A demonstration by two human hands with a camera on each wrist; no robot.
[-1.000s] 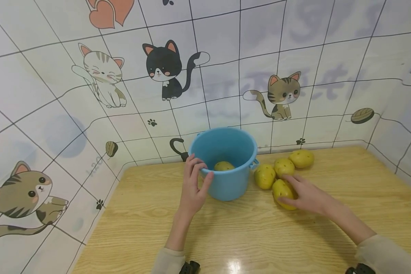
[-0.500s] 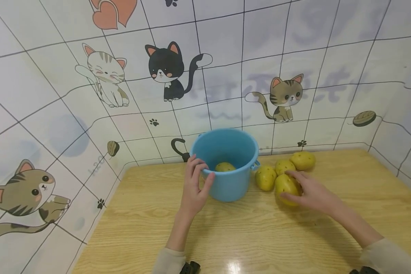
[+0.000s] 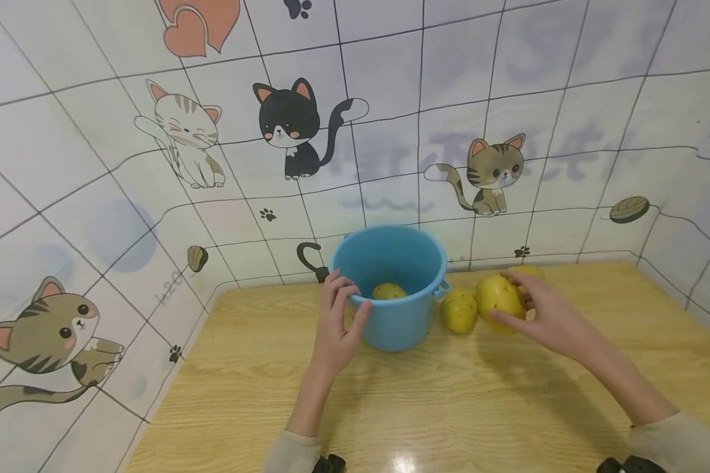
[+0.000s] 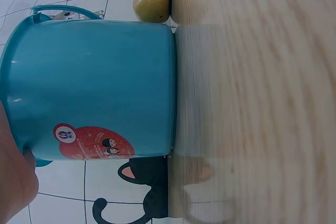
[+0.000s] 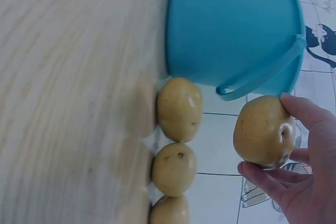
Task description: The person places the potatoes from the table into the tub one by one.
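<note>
A blue bucket (image 3: 396, 325) stands upright on the wooden table, with one yellow potato (image 3: 388, 291) visible inside. My left hand (image 3: 334, 328) grips its near left rim, thumb outside toward the front. My right hand (image 3: 547, 318) holds another potato (image 5: 264, 132) between thumb and fingertips, raised off the table in the right wrist view. Below it, a potato (image 5: 179, 109) rests beside the bucket, followed by another potato (image 5: 174, 169) and a partly cut-off potato (image 5: 170, 211) in a row. In the head view, the held potato hides part of that row.
The wooden table (image 3: 260, 374) extends in front of the bucket and to both sides. Close behind it rises a wall (image 3: 384, 131) with printed cats and a grid. The bucket's blue handle (image 5: 268, 72) hangs on the side facing the potatoes.
My right hand has lifted the nearest potato off the table, moving it up and away from me over the others. My left hand stays at the bucket's rim.
</note>
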